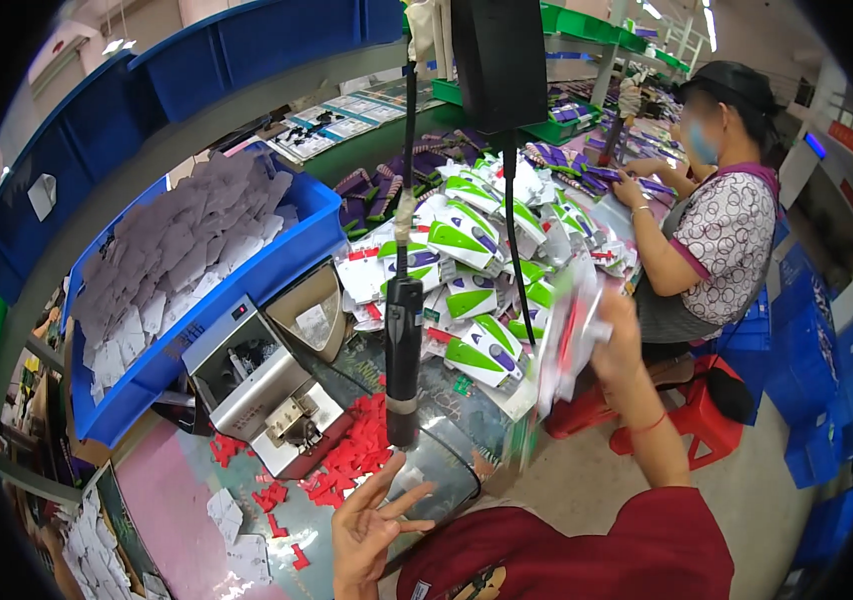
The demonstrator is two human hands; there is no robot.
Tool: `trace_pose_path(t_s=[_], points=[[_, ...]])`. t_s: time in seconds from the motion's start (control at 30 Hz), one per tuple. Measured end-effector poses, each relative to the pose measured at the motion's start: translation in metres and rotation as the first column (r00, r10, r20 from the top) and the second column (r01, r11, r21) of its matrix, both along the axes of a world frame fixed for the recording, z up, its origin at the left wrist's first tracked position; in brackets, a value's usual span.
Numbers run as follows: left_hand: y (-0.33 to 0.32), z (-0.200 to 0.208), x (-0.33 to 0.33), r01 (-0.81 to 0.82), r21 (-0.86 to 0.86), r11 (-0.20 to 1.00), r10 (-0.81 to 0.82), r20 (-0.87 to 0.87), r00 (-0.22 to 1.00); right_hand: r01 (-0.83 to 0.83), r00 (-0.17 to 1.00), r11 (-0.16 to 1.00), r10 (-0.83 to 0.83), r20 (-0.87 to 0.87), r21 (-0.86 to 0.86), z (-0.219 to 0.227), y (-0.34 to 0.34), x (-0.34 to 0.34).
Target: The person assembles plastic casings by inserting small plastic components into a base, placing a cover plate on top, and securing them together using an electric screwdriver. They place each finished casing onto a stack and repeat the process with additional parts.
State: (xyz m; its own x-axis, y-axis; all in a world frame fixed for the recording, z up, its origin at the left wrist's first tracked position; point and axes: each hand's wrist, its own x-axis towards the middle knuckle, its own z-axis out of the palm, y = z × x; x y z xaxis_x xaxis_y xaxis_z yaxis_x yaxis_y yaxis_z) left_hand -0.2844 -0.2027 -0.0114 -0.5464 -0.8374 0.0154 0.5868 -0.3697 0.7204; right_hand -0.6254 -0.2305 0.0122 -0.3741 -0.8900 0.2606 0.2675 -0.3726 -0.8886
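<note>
My left hand [375, 525] is at the table's near edge with fingers spread, apparently holding nothing. Just above it hangs a black electric screwdriver [404, 350], its tip pointing down. Beside the hand lies a heap of small red plastic parts [352, 455]. My right hand [619, 335] is raised to the right of the table, gripping a white and red piece [569, 335] smeared by motion; its exact kind cannot be made out. Behind that hand rises a large pile of white, green and purple plastic casings [472, 300].
A small metal screw feeder [267, 375] stands left of the screwdriver. Behind it, a blue bin [317, 225] holds many flat white pieces. A co-worker [732, 210] sits at the right, handling purple parts. Near my right arm is a red stool [682, 425].
</note>
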Motion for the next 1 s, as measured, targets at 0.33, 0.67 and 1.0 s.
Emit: trace_pose_path(t_s=[0.33,0.67,1.0], points=[[0.004,-0.015,0.003,-0.020,0.103,0.994,0.006,0.138,0.990,0.501,0.393,0.767,-0.614,-0.685,-0.401,-0.017,-0.137,-0.132],[0.015,-0.017,0.038,-0.124,0.129,0.984,0.092,0.226,0.970,0.493,0.610,0.804,-0.593,-0.526,-0.334,-0.003,-0.099,-0.032],[0.049,-0.010,0.114,-0.296,0.018,0.955,0.283,0.246,0.927,-0.542,0.402,0.578,-0.459,-0.792,-0.610,-0.021,-0.006,0.126]])
